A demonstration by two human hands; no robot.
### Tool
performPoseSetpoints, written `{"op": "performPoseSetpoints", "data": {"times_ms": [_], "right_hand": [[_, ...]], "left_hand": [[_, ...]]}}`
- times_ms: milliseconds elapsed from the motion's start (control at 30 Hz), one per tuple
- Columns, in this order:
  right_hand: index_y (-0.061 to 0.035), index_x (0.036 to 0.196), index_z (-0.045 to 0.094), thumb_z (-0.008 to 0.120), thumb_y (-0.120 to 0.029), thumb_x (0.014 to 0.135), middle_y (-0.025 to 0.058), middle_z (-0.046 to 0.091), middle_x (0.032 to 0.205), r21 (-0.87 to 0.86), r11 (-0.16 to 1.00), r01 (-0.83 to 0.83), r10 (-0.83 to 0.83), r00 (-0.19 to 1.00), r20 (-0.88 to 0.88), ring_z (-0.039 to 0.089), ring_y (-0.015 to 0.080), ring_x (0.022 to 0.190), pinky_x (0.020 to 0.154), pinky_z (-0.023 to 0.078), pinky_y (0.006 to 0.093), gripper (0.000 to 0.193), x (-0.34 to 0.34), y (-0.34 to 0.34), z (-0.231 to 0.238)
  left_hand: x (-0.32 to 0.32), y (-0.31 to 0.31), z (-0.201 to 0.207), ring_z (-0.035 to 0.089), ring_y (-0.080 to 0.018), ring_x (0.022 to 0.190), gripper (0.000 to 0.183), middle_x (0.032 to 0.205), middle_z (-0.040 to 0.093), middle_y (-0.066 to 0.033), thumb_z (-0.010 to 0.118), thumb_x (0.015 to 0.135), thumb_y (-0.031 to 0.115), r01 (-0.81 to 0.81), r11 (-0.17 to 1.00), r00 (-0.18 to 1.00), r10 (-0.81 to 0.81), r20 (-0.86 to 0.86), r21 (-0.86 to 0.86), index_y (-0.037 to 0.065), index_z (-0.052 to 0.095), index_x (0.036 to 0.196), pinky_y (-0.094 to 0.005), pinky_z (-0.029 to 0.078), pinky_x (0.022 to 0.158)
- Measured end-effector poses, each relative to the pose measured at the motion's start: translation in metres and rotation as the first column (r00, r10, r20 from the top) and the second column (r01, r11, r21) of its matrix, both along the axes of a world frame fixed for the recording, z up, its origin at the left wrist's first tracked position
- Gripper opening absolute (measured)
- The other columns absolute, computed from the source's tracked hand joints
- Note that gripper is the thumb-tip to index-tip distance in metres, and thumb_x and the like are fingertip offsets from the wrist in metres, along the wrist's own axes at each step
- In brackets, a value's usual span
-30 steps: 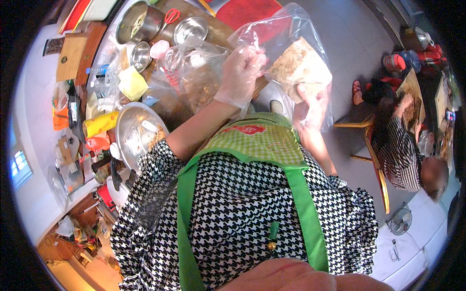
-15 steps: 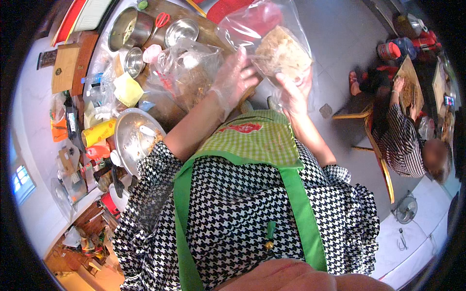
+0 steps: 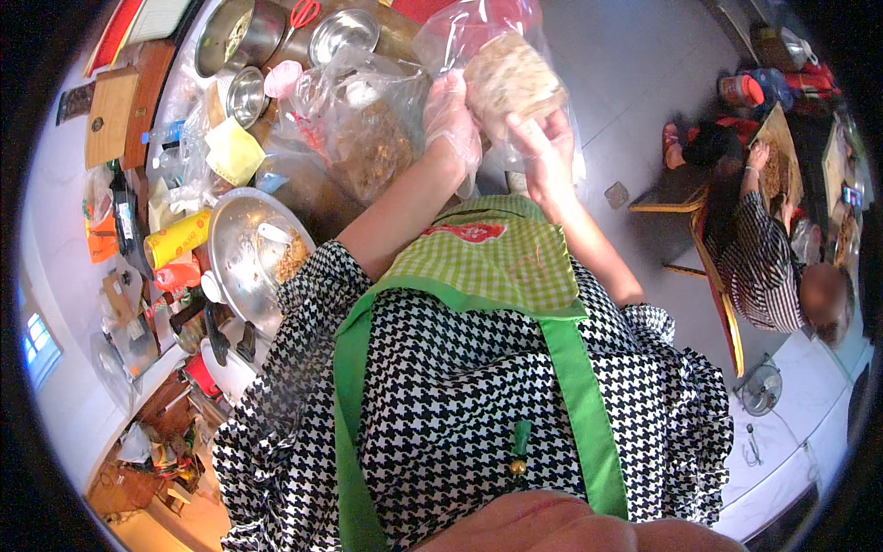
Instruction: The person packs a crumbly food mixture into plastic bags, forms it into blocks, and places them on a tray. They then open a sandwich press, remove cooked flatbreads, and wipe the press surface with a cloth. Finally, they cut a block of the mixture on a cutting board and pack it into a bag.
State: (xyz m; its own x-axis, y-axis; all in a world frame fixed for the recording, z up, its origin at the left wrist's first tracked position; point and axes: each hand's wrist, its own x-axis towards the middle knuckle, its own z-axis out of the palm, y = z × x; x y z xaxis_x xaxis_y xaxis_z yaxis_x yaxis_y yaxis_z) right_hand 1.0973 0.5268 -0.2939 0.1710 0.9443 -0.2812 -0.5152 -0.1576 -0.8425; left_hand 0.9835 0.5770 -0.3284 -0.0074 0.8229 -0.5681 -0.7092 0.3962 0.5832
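Clear plastic bag (image 3: 455,41), flatbread (image 3: 513,78) inside: your right hand (image 3: 546,152) grips it; whether your left hand (image 3: 449,118) does, I can't tell.

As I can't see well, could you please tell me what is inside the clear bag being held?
The clear bag holds a pale, browned flatbread-like piece; its far side and the part behind the right hand are hidden.

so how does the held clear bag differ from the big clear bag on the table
The held bag contains a pale, flat piece; the table bag contains brown, crumbly food. The held bag is raised in the right hand; the table bag rests on the tabletop. Both are clear plastic.
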Motion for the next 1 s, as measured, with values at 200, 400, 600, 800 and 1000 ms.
{"op": "performPoseSetpoints", "data": {"times_ms": [200,400,600,800,1000], "right_hand": [[-0.0003,0.131,0.045,0.066,-0.015,0.088,0.0136,0.058,0.127,-0.179,0.982,-0.067,-0.025,0.884,-0.467,0.061,0.027,0.113,0.096,0.051,0.0429,0.05,0.011,0.013,-0.005],[-0.0012,0.129,0.048,0.066,-0.016,0.088,0.0127,0.061,0.121,-0.251,0.968,-0.027,-0.109,0.851,-0.513,0.061,0.0268,0.11,0.094,0.052,0.044,0.047,0.006,-0.005,-0.006],[-0.0061,0.121,0.053,0.071,-0.021,0.085,0.0088,0.063,0.109,-0.23,0.973,0.036,-0.152,0.848,-0.508,0.063,0.0221,0.092,0.08,0.055,0.0364,0.042,-0.008,-0.017,-0.027],[-0.012,0.12,0.051,0.073,-0.035,0.085,0.0097,0.058,0.097,-0.478,0.866,-0.145,-0.087,0.899,-0.43,0.058,0.0221,0.084,0.072,0.052,0.0348,0.048,-0.036,-0.014,-0.079],[-0.0035,0.132,0.035,0.073,-0.017,0.087,0.0111,0.057,0.109,-0.488,0.857,-0.167,0.028,0.96,-0.278,0.061,0.0222,0.093,0.076,0.056,0.0358,0.061,-0.064,-0.022,-0.127]], "left_hand": [[-0.015,0.003,0.012,0.061,-0.0182,0.099,0.03,0.111,0.061,-0.0078,0.058,0.099,0.024,0.069,0.997,0.997,-0.068,-0.025,0.034,0.002,0.056,0.119,-0.0364,0.052,0.081],[-0.023,-0.019,0.027,0.06,-0.0208,0.105,0.036,0.111,0.061,-0.0076,0.063,0.095,0.027,0.124,0.99,0.987,-0.13,-0.091,-0.065,0.002,0.056,0.119,-0.0379,0.051,0.089],[-0.031,-0.069,0.022,0.066,-0.0173,0.081,0.043,0.087,0.071,-0.0104,0.075,0.083,0.041,0.662,0.748,0.393,-0.393,-0.831,-0.041,0.001,0.069,0.097,-0.0294,0.051,0.077],[-0.044,-0.082,-0.046,0.065,-0.0312,0.082,0.032,0.087,0.067,-0.019,0.061,0.091,0.034,0.767,0.639,0.134,-0.249,-0.959,-0.058,0.002,0.065,0.096,-0.0439,0.051,0.075],[-0.08,-0.096,-0.085,0.067,-0.0333,0.084,0.026,0.078,0.065,-0.0194,0.063,0.09,0.029,0.732,0.618,0.105,-0.519,-0.848,-0.287,0.003,0.061,0.087,-0.0413,0.052,0.076]]}}
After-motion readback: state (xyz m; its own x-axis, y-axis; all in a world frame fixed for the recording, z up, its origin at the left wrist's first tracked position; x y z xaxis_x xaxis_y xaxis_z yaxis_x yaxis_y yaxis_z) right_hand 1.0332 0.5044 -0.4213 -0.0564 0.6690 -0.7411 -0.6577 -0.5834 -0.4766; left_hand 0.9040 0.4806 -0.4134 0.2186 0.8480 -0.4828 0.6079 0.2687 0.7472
